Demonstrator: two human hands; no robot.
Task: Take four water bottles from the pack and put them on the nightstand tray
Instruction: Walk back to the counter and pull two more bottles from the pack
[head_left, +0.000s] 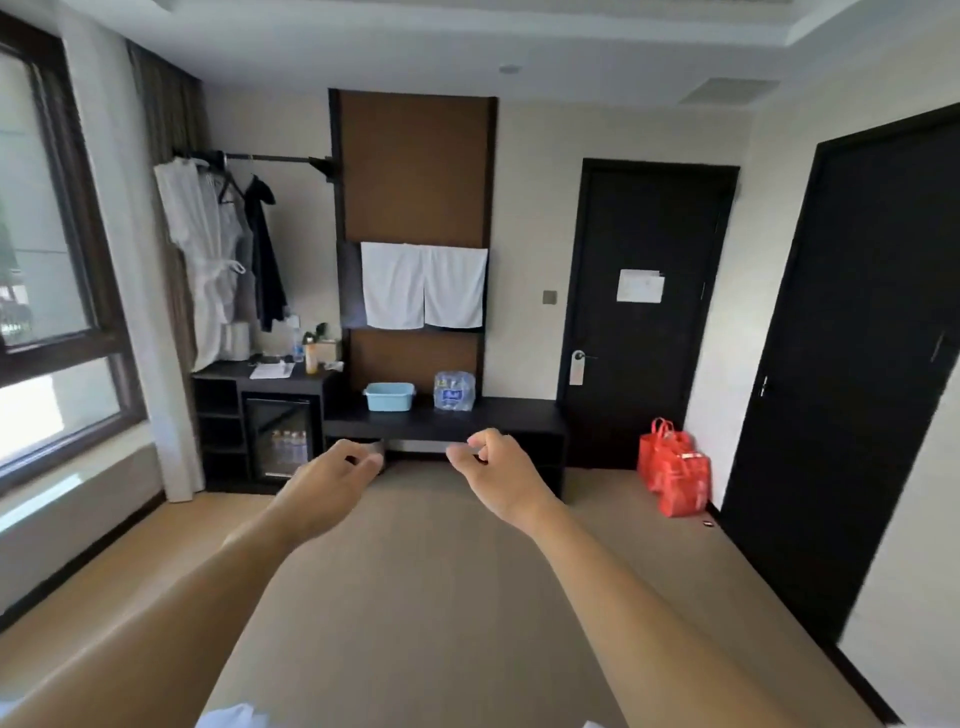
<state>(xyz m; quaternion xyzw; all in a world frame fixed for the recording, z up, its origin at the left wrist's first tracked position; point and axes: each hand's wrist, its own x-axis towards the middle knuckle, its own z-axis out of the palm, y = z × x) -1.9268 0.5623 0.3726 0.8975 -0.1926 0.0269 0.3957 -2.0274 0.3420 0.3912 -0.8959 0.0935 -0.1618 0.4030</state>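
A shrink-wrapped pack of water bottles (454, 391) with a blue label stands on a low dark bench (514, 415) against the far wall. Both my arms stretch out in front of me over the floor, far short of the bench. My left hand (332, 480) holds nothing, its fingers loosely curled and apart. My right hand (496, 467) is empty too, fingers bent with gaps between them. No nightstand or tray is in view.
A light blue basin (389, 396) sits left of the pack. A minibar fridge (278, 439) and a cluttered dark desk (270, 371) stand at the left. Two red bags (675, 475) lie by the dark door (644, 306). Robes hang on a rail (208, 260).
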